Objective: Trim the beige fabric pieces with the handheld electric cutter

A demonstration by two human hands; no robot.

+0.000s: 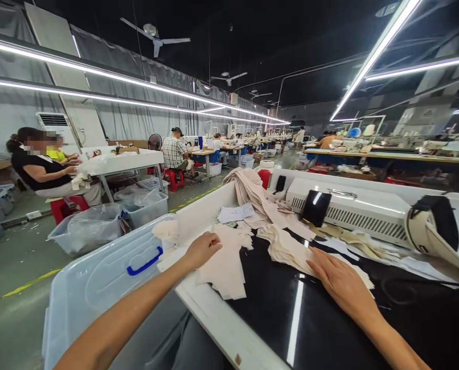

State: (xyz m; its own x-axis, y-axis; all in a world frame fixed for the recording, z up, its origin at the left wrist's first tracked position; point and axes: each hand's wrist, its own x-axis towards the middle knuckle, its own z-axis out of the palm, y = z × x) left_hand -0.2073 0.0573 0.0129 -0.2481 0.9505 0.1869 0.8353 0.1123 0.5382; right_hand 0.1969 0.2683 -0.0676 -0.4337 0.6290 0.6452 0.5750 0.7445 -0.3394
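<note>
My left hand point(204, 251) is at the left edge of a cream fabric piece point(227, 267), its fingers curled in; what they hold, if anything, is hidden. That piece lies partly on the white table rim and partly on the glossy black tabletop point(268, 313). To the right, my right hand point(339, 280) lies with fingers stretched out along a stack of cream fabric pieces point(287, 249), touching its near side. Behind both hands, a long pile of pinkish fabric strips point(252, 192) drapes over the table's back corner. A white paper with marks point(236, 213) lies beside it.
A lidded clear bin point(109, 277) with a blue handle point(144, 262) stands left of the table. At the back right are a white slotted housing point(352, 205), a black block point(316, 208) and a curved beige roll point(429, 231). Co-workers sit farther off, one at left point(48, 164).
</note>
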